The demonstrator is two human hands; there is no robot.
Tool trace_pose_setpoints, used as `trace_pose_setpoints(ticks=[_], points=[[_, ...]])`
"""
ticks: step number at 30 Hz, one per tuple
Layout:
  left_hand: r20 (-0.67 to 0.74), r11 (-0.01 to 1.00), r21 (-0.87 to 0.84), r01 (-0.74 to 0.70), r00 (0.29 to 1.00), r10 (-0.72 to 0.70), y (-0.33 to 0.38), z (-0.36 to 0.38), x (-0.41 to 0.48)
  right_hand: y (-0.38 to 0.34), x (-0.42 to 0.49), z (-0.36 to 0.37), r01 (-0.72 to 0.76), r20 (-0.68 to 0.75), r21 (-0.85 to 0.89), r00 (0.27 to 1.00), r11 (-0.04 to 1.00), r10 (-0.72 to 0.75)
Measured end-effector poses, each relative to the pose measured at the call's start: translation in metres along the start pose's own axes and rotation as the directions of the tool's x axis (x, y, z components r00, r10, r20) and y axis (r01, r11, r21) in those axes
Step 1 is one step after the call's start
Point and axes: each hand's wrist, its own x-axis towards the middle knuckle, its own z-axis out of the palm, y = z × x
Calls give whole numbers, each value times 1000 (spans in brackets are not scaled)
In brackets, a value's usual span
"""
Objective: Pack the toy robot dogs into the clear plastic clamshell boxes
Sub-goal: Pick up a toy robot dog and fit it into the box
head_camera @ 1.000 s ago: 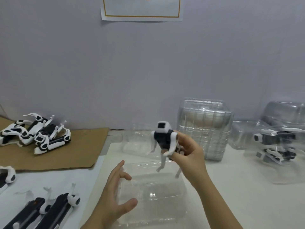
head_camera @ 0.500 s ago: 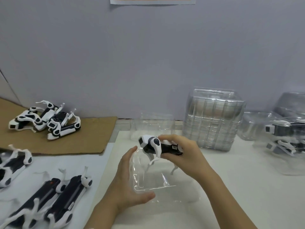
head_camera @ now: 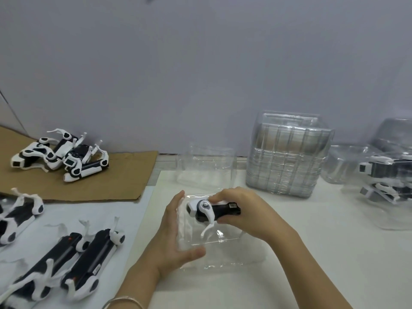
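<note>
Head: robot dog (head_camera: 219,211) lower in box (head_camera: 234,253)

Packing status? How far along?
Done: boxed dogs at far right. In hand: right hand holds a toy dog at the open clamshell, which the left hand steadies. Left: loose dogs on the cardboard and white sheet.
</note>
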Motion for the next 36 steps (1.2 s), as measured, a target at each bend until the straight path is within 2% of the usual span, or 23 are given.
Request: trace_pose_setpoints(ticks=[7, 15, 17, 19, 21, 23, 25, 27, 28, 31, 34, 36], points=[[52, 998, 61, -30, 998, 27, 7, 1, 1, 2, 4, 9, -6, 20, -124, 1000, 992, 9], [49, 998, 47, 44, 998, -46, -1, 1, 3, 6, 6, 13, 15, 104, -236, 995, 972, 9], [47, 998, 52, 47, 998, -49, -2, 2, 2, 8, 3, 7, -2, 98, -86, 995, 996, 11], [64, 1000, 19, 16, 998, -17, -1, 3, 2, 11, -2, -7, -41, 27, 154, 999, 987, 37], [19, 981, -194, 11, 1000, -7, 9, 4, 8, 18, -6, -24, -78, -93, 285, 990, 955, 109], [-102, 885, -458, 87, 983, -150, 19, 3, 21, 28, -11, -38, -191, -123, 309, 963, 932, 239], [-99, 780, -589, 213, 938, -331, 25, 3, 31, 40, -15, -42, -412, 24, 249, 908, 877, 419], [31, 720, -566, 401, 883, -467, 26, 7, 33, 47, -16, -36, -595, 243, 144, 796, 791, 554], [79, 701, -551, 453, 865, -496, 21, 10, 33, 48, -16, -31, -628, 316, 120, 758, 769, 570], [110, 726, -491, 482, 861, -497, 16, 16, 35, 43, -14, -22, -607, 343, 233, 783, 760, 519], [98, 787, -489, 376, 920, -379, 18, 16, 35, 44, -12, -17, -535, 281, 410, 845, 739, 455], [31, 756, -563, 335, 922, -385, 20, 14, 34, 42, -10, -15, -465, 257, 564, 884, 682, 390]])
